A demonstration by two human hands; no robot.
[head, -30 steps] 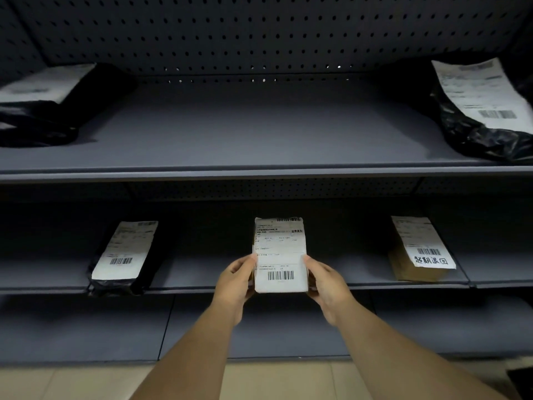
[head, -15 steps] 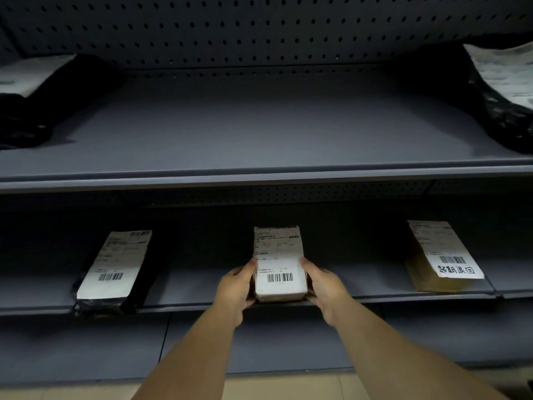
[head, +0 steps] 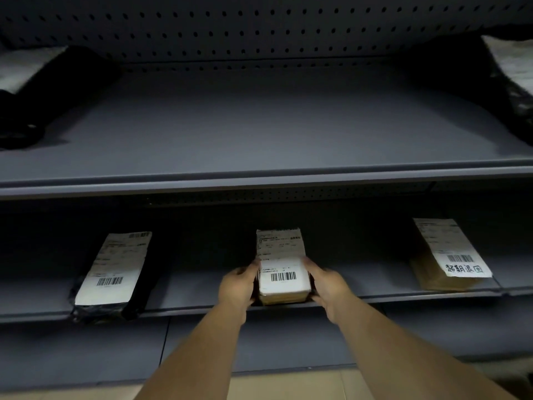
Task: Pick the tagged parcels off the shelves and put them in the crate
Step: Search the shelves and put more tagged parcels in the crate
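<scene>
Resting at the front edge of the middle shelf [head: 375,297], a small cardboard parcel [head: 284,284] with a white barcode label is gripped on both sides. The left hand [head: 237,285] is curled round its left side, thumb at the top edge, and the right hand [head: 326,287] is curled round its right side in the same way. The parcel's base appears to touch the shelf, though this cannot be told for certain in the dim light.

On the same shelf, well apart to the left, a black bagged parcel [head: 112,272] with a long white label is seen overhanging the front lip. Well apart to the right, a brown parcel [head: 444,258] is laid flat, its label marked with handwritten characters below the barcode.

On the upper shelf [head: 259,177], a black bagged parcel [head: 49,93] is seen at the far left and another bagged parcel [head: 510,79] at the far right, both cut off by the frame. A perforated back panel [head: 259,27] is seen behind. Pale floor tiles [head: 288,383] are visible below, between the forearms.
</scene>
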